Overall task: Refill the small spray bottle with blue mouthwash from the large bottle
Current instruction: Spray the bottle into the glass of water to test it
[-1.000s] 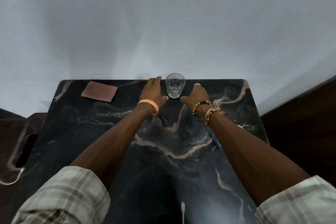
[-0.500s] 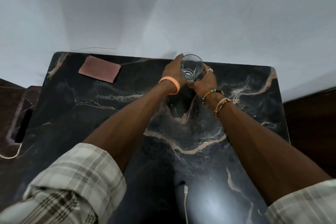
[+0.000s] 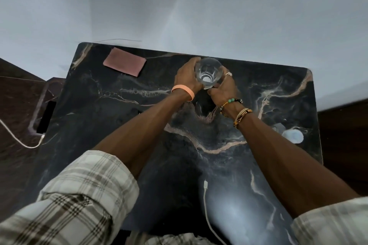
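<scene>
A clear drinking glass (image 3: 208, 72) is held between both hands above the far middle of the black marble table (image 3: 119, 117). My left hand (image 3: 186, 77) wraps its left side, an orange band on that wrist. My right hand (image 3: 223, 90) cups its right side and base, with a ring and beaded bracelets. The glass looks empty. Neither the spray bottle nor the large mouthwash bottle shows in this view.
A pink cloth (image 3: 124, 64) lies at the far left of the table. A white charging cable (image 3: 207, 205) lies on the near edge. A pale round spot (image 3: 292, 135) sits at the right. A lower dark surface with a second cable (image 3: 20, 141) stands left.
Both hands closed around the glass, which stood between them a second ago, and lifted it off the table. The view has tilted further down over the table.
</scene>
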`<state>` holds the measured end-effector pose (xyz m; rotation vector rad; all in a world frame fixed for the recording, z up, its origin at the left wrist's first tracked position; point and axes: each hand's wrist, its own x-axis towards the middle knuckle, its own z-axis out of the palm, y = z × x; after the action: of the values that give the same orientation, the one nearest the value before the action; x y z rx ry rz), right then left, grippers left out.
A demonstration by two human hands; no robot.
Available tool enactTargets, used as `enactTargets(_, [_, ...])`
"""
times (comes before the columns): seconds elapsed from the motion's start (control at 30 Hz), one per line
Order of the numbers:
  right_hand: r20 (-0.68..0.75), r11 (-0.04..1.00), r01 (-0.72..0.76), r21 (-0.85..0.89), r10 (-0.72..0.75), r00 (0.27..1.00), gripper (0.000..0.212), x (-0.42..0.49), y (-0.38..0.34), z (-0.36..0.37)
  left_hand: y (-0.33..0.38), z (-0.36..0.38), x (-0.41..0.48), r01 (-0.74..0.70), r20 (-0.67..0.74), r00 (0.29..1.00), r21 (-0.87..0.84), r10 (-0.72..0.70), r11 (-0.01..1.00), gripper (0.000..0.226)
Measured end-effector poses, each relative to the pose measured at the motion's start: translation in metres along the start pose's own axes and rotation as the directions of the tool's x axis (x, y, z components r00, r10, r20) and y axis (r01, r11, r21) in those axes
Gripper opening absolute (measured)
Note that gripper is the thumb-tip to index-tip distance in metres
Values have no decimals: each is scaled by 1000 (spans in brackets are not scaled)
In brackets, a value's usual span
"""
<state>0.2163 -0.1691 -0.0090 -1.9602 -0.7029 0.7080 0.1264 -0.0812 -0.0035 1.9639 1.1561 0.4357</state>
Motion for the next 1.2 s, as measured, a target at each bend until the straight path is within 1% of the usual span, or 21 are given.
enactTargets(0.1, [25,1000,6,-21,-6,1000,63,-24,-3,10,-7,-11,-25,12,-18,1000,-2,-12,1000,67])
enactTargets(0.27, [57,999,37,-38,-35,998,56,-68,4,23,-24,-20,-75,44,-49,998,10,-43,999,69])
enactTargets(0.43, [92,994,95,-61,-89,992,50,-107,12,28,-37,-21,-120,76,-101,992,30,-73,997,57])
enactTargets(0.5, [112,994,76,-73,-68,991,52,-113,17,27,-41,-18,-129,76,-93,993,38,-72,996,55])
enactTargets(0.63, [172,988,117,-106,-98,980,57,-125,18,27,-46,-17,-143,96,-115,989,-2,-96,995,55])
enactTargets(0.7, [188,982,143,-121,-119,975,61,-126,17,25,-47,-18,-143,105,-110,988,0,-104,994,58])
enactTargets(0.73, [199,981,143,-134,-114,973,65,-126,17,24,-47,-18,-142,111,-88,990,11,-110,994,64])
enactTargets(0.8, [218,974,109,-197,-65,974,84,-124,16,24,-51,-20,-144,115,-18,993,65,-114,991,82])
enactTargets(0.83, [209,969,72,-235,-22,978,96,-125,17,25,-53,-20,-147,110,7,994,105,-112,988,86])
enactTargets(0.87, [171,963,30,-268,16,985,102,-126,17,26,-56,-21,-152,101,7,995,141,-103,985,83])
enactTargets(0.9, [97,958,8,-288,21,995,99,-129,16,27,-60,-21,-158,95,-17,995,150,-93,984,75])
enactTargets(0.93, [5,956,19,-294,-18,1000,90,-134,14,26,-65,-22,-165,96,-55,994,130,-89,987,66])
enactTargets(0.97, [-74,955,71,-288,-97,993,80,-140,12,27,-71,-24,-174,93,-94,992,108,-83,990,56])
enactTargets(1.0, [-116,949,159,-273,-196,974,72,-147,10,29,-77,-28,-184,79,-119,991,101,-66,992,49])
enactTargets(1.03, [-115,932,260,-254,-296,948,65,-154,7,32,-84,-32,-194,57,-130,991,110,-42,992,42])
enactTargets(1.07, [-71,905,354,-237,-379,923,58,-162,5,36,-93,-38,-202,39,-137,990,119,-22,992,37])
enactTargets(1.1, [4,877,427,-222,-437,900,51,-168,2,41,-101,-44,-209,36,-150,989,124,-17,992,31])
enactTargets(1.13, [94,856,473,-208,-464,881,46,-174,0,48,-109,-53,-214,50,-176,984,126,-27,991,26])
enactTargets(1.2, [252,853,487,-189,-437,863,41,-181,-6,63,-124,-71,-219,102,-258,964,131,-66,986,18])
